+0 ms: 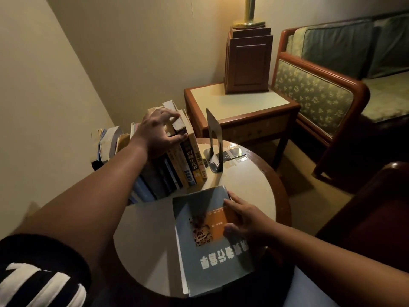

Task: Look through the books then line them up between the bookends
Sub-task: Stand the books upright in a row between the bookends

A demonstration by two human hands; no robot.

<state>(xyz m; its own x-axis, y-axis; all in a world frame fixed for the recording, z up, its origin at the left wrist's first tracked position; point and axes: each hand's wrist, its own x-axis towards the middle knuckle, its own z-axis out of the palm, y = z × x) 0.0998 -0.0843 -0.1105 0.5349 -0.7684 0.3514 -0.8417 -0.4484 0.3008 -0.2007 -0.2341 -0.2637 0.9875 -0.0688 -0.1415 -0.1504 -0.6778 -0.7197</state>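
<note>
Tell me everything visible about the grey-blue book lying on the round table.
The grey-blue book is a closed paperback lying flat, cover up, near the front edge of the round table. Its cover has an orange panel with a patterned picture and large white characters, upside down in this view. Pale page edges show on its left side. The right hand rests on the cover, fingers spread. The left hand is elsewhere, gripping the standing books.

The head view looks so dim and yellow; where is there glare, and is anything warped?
Head view: warm, dim lamplight overall; glare on the glossy table beside the metal bookend; the wide lens slants the wall corner.
</note>
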